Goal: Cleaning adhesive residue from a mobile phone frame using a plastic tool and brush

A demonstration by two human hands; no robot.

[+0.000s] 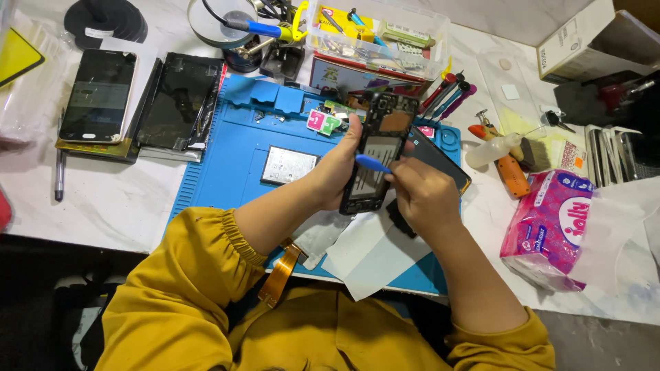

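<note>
My left hand [335, 168] grips an opened black phone frame [379, 151] upright by its left edge, above the blue work mat [227, 172]. My right hand [421, 194] pinches a small blue plastic pry pick [372, 163], and its tip rests against the phone's inner middle. A dark phone panel [440, 156] lies on the mat just behind my right hand. A flat grey battery [287, 165] lies on the mat left of my left hand. Both arms wear mustard-yellow sleeves.
Two dark phones [98, 95] [177, 102] lie at the left. A clear plastic parts box [378, 38] and screwdrivers [447, 96] stand at the back. At the right are an orange-handled tool [512, 175], a small white bottle [491, 150] and a pink tissue pack [550, 223]. White sheets [375, 254] cover the mat's front.
</note>
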